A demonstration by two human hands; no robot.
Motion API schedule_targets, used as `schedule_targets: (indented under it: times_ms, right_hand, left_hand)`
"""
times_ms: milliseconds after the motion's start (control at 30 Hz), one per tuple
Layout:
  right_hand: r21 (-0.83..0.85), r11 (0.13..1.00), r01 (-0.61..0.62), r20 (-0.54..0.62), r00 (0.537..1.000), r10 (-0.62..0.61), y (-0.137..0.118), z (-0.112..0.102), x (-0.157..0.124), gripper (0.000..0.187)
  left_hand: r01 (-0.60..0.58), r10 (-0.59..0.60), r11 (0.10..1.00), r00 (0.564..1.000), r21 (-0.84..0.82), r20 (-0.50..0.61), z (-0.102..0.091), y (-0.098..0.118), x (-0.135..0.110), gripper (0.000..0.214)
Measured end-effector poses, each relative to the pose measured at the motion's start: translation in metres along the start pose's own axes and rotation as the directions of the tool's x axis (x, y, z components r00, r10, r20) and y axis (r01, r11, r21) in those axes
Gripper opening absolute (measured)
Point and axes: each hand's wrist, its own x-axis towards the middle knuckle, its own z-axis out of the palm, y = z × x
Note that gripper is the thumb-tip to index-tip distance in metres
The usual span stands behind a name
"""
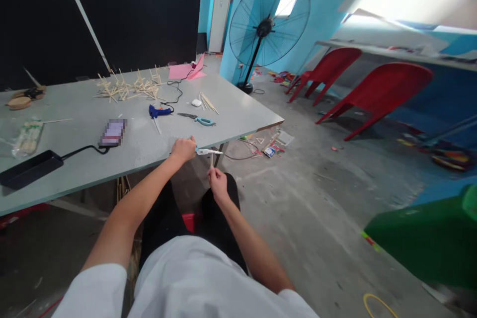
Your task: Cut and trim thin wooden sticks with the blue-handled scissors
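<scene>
Pale wood, thin and short: the stick point(211, 161) stands upright just off the near edge of the grey table point(242, 119), over the person's lap; its lower end is pinched in the fingertips of the right hand point(218, 184); its top meets the blades of the scissors point(208, 151), though whether it sits between them or just under them is too small to tell; the scissors are whitish with a light blue grip and lie level, pointing right; the left hand point(184, 149) is curled tight round that grip, just beside the table edge; the hands are near each other, the left higher and the right below it, a little to the right; on the table lie a blue glue gun point(158, 111) with a black cord, a teal pair point(198, 119) of scissors beside it, loose sticks point(208, 103), a cluster of stick frames point(126, 87) farther back, pink paper point(184, 70) at the far corner, a blurred phone point(112, 132), a black tray point(28, 169) at the near left and a bag point(28, 139) of sticks; beyond the table stand a large fan point(268, 20) and red chairs point(376, 94); scraps litter the concrete floor point(298, 189)
</scene>
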Motion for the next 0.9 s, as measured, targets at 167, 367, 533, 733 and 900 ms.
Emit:
schedule_targets:
  times_ms: [167, 367, 533, 733, 900]
  right_hand:
    - [-0.038, 0.999, 0.022, 0.055, 0.998, -0.020, 0.023, 0.007, -0.047, 0.057]
    - [0.021, 0.993, 0.116, 0.004, 0.993, -0.116, -0.032, -0.003, 0.018, 0.055]
    - [0.055, 0.998, 0.007, 0.048, 0.999, -0.009, -0.038, -0.003, 0.053, 0.059]
    - [-0.109, 0.993, 0.047, 0.039, 0.998, -0.043, 0.011, -0.012, 0.003, 0.058]
    - [-0.171, 0.985, 0.022, 0.120, 0.993, -0.001, 0.053, -0.014, -0.071, 0.060]
  left_hand:
    - [0.018, -0.018, 1.000, 1.000, -0.018, 0.002, 0.000, -0.001, 0.000, 0.069]
    - [0.029, -0.029, 0.999, 1.000, -0.028, -0.009, 0.001, -0.001, -0.002, 0.070]
    - [0.020, -0.021, 0.999, 1.000, -0.043, -0.014, 0.002, 0.001, -0.002, 0.067]
    - [0.056, -0.052, 0.996, 0.997, -0.065, 0.055, 0.000, 0.002, 0.005, 0.068]
    - [0.103, -0.098, 0.992, 0.993, -0.077, 0.067, -0.004, -0.001, 0.007, 0.082]
